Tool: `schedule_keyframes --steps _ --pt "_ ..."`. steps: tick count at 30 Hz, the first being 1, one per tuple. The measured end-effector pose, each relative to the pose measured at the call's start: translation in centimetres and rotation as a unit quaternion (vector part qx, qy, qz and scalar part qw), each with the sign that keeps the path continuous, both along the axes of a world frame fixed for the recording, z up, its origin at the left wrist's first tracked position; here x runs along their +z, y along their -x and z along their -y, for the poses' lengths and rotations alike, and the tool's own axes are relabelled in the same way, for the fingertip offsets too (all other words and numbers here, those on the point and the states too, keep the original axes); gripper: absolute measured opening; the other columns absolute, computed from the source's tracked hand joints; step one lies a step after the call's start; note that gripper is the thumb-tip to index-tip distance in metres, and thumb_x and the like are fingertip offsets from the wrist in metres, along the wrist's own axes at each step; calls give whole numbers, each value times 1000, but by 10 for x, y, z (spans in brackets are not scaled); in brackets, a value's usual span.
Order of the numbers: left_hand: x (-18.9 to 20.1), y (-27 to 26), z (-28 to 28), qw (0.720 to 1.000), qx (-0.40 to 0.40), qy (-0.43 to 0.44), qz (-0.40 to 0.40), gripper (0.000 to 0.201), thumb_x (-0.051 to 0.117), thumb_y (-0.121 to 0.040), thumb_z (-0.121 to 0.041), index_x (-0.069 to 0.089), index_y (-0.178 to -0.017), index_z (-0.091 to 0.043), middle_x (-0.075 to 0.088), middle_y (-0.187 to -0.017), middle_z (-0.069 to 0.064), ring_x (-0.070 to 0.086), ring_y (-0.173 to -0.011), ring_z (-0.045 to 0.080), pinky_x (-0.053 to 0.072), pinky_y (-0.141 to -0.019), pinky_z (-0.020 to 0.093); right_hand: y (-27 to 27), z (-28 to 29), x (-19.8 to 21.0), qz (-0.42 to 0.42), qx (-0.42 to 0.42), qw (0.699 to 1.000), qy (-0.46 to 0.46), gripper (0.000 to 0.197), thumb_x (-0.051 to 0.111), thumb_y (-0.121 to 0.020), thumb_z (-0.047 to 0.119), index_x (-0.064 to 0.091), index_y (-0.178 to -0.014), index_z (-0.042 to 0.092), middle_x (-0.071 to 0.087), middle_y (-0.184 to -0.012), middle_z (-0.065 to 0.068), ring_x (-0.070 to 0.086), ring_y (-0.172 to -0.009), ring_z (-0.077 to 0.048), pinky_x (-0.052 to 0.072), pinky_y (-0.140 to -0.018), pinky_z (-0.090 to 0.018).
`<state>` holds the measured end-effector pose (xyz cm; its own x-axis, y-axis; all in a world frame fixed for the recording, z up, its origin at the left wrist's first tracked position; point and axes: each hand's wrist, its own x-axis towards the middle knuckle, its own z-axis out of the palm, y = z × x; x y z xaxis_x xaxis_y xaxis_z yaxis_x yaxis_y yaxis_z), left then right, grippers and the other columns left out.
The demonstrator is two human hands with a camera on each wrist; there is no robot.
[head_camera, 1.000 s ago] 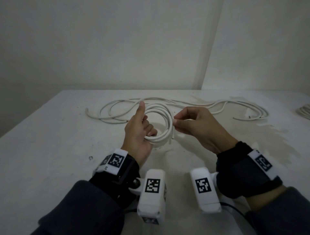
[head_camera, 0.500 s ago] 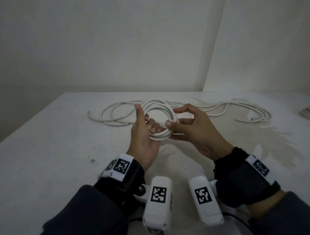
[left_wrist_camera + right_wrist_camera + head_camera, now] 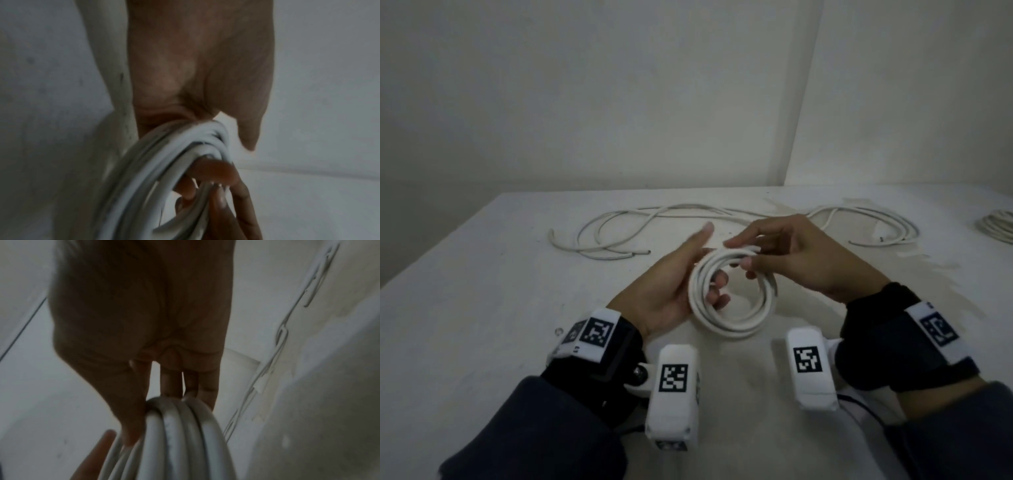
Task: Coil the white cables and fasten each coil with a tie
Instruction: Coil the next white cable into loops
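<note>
A white cable coil (image 3: 736, 322) of several turns hangs between both hands above the white table (image 3: 482, 308). My left hand (image 3: 674, 291) grips the coil's left side, fingers curled through the ring, thumb pointing up. My right hand (image 3: 784, 253) pinches the coil's top between thumb and fingers. In the left wrist view the coil (image 3: 156, 178) runs under the palm, and the right hand's fingertips (image 3: 218, 173) hold its strands. In the right wrist view the strands (image 3: 180, 443) pass under my right fingers. No tie shows.
Loose white cables lie on the table behind the hands, one looped at the left (image 3: 613, 236), one at the right (image 3: 876, 226). Another coiled cable (image 3: 996, 226) sits at the far right edge. Walls meet in a corner behind the table.
The coil has come lower and nearer to me. My right hand has moved from the coil's right side up to its top, over the strands. The left hand keeps its grip.
</note>
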<state>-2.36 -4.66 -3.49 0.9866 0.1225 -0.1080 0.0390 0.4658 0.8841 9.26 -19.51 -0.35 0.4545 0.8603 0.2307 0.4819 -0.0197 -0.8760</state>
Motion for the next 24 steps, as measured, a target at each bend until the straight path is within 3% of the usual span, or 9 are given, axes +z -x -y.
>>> schedule_keyframes --steps 2,4,7,10,12,14,16,20,24 --pt "1 0 5 999 -6 -40 0 41 42 -96 -44 65 -108 -12 36 -47 -2 31 -32 8 45 -48 23 2 -1 0 14 25 1000 12 20 72 -81 4 72 -99 14 70 -88 -25 64 -74 -30 53 -74 -46" --pt "3 -2 9 999 23 -42 10 37 40 -99 -38 60 -117 -12 27 -46 -6 21 -31 4 39 -41 18 2 -2 -1 11 18 1000 0 23 74 -78 6 70 -99 14 70 -81 -23 66 -72 -26 53 -73 -42" --pt "4 -6 11 996 77 -14 32 26 42 -100 -32 57 -97 -11 26 -44 -5 18 -30 4 31 -34 15 0 -4 -2 -16 -52 998 -40 34 83 -62 19 65 -90 11 72 -74 -9 71 -73 -22 55 -73 -35" --pt "2 -10 11 992 118 16 51 24 44 -99 -28 58 -91 -11 26 -42 -5 19 -29 4 29 -34 14 0 -6 -1 9 -98 993 -66 39 86 -51 28 69 -82 12 75 -82 -4 73 -77 -21 57 -73 -32" --pt "2 -10 10 986 150 52 53 21 46 -98 -26 58 -90 -11 25 -40 -5 18 -28 5 28 -33 14 0 -5 -1 23 -84 996 -33 46 89 -53 26 72 -95 18 72 -95 -2 71 -88 -18 57 -79 -32" --pt "3 -11 9 978 183 81 51 18 49 -97 -23 59 -88 -12 25 -40 -5 17 -29 5 27 -32 13 0 -5 -1 80 -88 993 29 59 90 -56 27 68 -109 37 60 -104 4 63 -92 -14 55 -79 -28" --pt "2 -12 9 974 207 80 51 17 50 -96 -22 61 -86 -13 26 -40 -5 17 -29 5 27 -33 13 0 -6 -1 135 -125 982 39 64 90 -55 32 62 -112 44 49 -96 4 56 -82 -13 48 -70 -23" --pt "2 -13 9 966 238 84 63 14 49 -96 -21 59 -89 -13 28 -40 -6 20 -29 4 28 -32 14 3 -6 0 77 -124 989 -22 43 90 -59 18 58 -87 18 52 -62 6 49 -55 -14 46 -51 -28" --pt "2 -13 9 959 256 90 80 16 45 -99 -22 57 -98 -10 26 -40 -6 20 -29 5 29 -34 13 7 -6 2 81 -109 990 -47 24 87 -64 7 64 -70 8 63 -57 -2 59 -49 -15 51 -50 -24"
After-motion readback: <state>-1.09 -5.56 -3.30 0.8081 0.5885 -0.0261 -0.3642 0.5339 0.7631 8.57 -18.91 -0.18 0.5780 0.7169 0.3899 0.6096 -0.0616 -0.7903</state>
